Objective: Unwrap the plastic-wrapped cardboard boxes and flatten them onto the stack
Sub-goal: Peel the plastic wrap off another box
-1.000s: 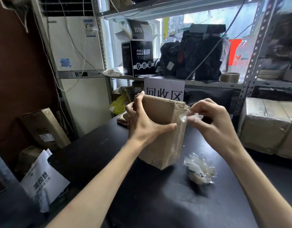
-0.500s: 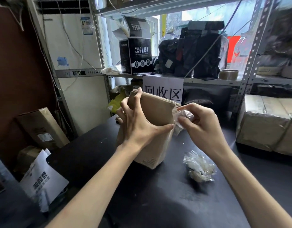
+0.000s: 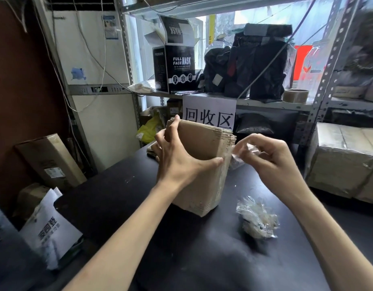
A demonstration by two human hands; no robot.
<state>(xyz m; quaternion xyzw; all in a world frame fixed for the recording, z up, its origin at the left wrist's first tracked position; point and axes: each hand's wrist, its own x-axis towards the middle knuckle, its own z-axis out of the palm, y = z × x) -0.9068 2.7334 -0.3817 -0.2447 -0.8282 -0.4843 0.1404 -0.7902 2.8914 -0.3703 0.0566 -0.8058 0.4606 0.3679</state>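
A bundle of flat brown cardboard boxes (image 3: 204, 177) stands on edge on the black table (image 3: 122, 198). My left hand (image 3: 177, 158) grips the bundle from the near side, thumb across its front and fingers over its top left corner. Clear plastic wrap (image 3: 242, 152) trails off the bundle's right edge, and my right hand (image 3: 271, 158) pinches it just to the right of the cardboard. A crumpled ball of clear plastic (image 3: 258, 218) lies on the table in front of my right arm. Behind the bundle a low stack of flat cardboard (image 3: 151, 150) is partly hidden.
A metal shelf (image 3: 265, 101) behind the table carries a black mask box (image 3: 174, 68), dark bags and a tape roll (image 3: 295, 95); a white sign (image 3: 208, 114) hangs from it. Wrapped cartons (image 3: 345, 158) stand right. A long carton (image 3: 49, 160) and a white bag (image 3: 49, 229) sit left.
My right hand has pulled the pinched plastic wrap away from the bundle's right edge, to the right. My left hand keeps its grip and the bundle stays upright.
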